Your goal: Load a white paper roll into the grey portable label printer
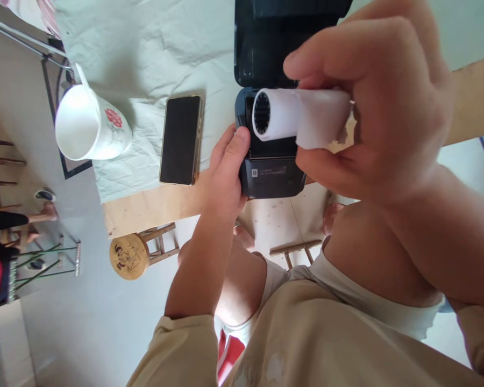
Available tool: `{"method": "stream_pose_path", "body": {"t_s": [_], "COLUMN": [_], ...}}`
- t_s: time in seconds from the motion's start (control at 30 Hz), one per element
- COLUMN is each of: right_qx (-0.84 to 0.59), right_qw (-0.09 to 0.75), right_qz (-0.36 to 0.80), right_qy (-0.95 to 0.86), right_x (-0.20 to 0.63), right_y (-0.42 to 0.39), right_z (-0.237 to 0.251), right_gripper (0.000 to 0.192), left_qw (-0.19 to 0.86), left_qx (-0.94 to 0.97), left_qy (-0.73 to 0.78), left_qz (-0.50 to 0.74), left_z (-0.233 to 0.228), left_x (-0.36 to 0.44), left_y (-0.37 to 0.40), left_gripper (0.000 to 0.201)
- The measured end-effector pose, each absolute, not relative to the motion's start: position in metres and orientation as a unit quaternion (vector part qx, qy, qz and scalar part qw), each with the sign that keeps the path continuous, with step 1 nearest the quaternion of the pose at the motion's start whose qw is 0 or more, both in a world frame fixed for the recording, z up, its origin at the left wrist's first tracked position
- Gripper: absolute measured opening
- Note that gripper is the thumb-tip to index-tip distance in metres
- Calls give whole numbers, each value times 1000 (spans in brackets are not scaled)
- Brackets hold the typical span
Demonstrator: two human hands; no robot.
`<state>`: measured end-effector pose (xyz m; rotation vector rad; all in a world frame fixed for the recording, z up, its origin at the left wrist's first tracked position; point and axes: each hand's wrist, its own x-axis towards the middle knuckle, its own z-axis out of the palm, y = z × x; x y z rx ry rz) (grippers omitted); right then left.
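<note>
The right hand (381,102) pinches a white paper roll (306,115) between thumb and fingers, its dark ribbed bore facing the counter's left edge. The roll hangs above an open black case (274,180); from this angle I cannot tell how much height separates them. The left hand (228,174) is closed on the left side of the case, thumb over the rim. The case reaches the near edge of the counter (145,212); whether it overhangs is hard to tell. Its lid (262,48) is swung back toward the far side, taking up room there.

On the pale cloth (153,48), a phone (180,140) lies just in from the wooden near edge, with a narrow strip of cloth between it and the case. Farther left, a white mug (111,137) stands close to the left edge, with a wider gap to the phone. Beyond phone and mug, wrinkled cloth stretches away from the near edge. A round wooden stool (129,257) stands below the near-left corner.
</note>
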<state>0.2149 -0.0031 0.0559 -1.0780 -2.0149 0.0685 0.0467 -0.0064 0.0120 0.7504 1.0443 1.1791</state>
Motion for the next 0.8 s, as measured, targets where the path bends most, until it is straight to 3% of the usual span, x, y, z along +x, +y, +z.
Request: {"method": "stream_pose_path", "body": {"t_s": [0.13, 0.27, 0.37, 0.5, 0.63, 0.8], "right_qx": [-504, -532, -500, -456, -376, -403], "right_qw": [332, 294, 320, 348, 342, 409], "right_qz": [-2, 43, 59, 15, 4, 98], "right_qy": [-798, -792, -803, -819, -861, -813], "right_x": [215, 213, 213, 213, 214, 228], "right_y": [2, 7, 9, 5, 0, 7], "right_z": [52, 53, 51, 45, 42, 44], "right_gripper": [43, 23, 11, 12, 16, 28], "left_qw": [641, 640, 635, 637, 661, 656], "left_qx": [338, 353, 366, 382, 379, 410], "left_qy": [471, 456, 437, 387, 376, 375], "left_qz": [503, 508, 522, 547, 528, 511], "left_z": [10, 11, 14, 21, 25, 11], "left_x": [45, 51, 57, 57, 53, 47], "left_y": [-8, -6, -5, -5, -7, -4], "left_gripper": [45, 45, 43, 35, 12, 34]}}
